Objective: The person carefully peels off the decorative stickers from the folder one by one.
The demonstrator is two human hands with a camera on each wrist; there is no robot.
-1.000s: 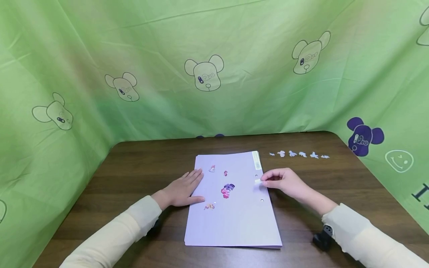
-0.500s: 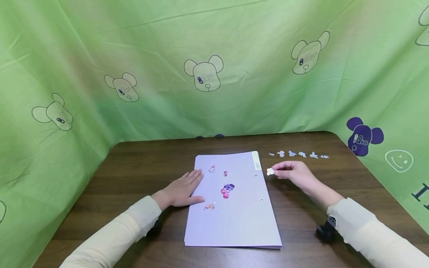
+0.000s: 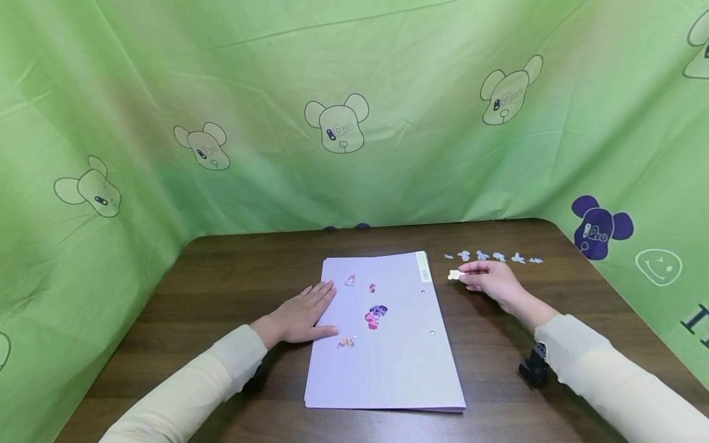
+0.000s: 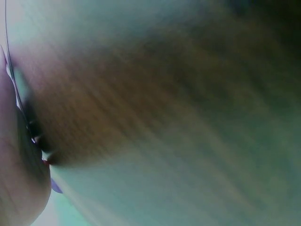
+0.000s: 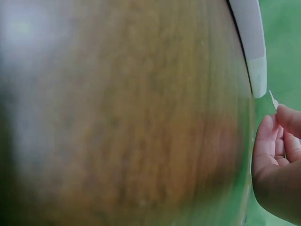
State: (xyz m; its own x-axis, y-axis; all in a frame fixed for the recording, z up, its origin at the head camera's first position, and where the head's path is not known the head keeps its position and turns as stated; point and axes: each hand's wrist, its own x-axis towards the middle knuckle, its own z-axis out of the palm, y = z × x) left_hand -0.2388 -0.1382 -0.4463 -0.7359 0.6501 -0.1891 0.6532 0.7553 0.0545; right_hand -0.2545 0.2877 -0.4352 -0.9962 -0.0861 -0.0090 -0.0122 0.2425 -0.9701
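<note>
Moved: the right hand (image 3: pixel 490 282) had shifted from over the folder's right edge to the table (image 3: pixel 249 264) beyond it, carrying the white cut-out (image 3: pixel 455 275); the left hand (image 3: pixel 299 314) had stayed put.
Right fingers: thumb and fingertips pinched the cut-out at one end, just short of the row of pale cut-outs (image 3: pixel 499 256); whether it touched the table, one could not tell.
Left fingers: straight, thumb held apart, palm down across the left edge of the white folder (image 3: pixel 388 375).
On the folder: a pink-and-purple pony sticker (image 3: pixel 376 316) near the middle, an orange sticker (image 3: pixel 346 343) by the left thumb.
Risk: with so small a grip, the cut-out could have slipped or bent; a low sweep of the knuckles could have scattered the row, which lay close behind them.
</note>
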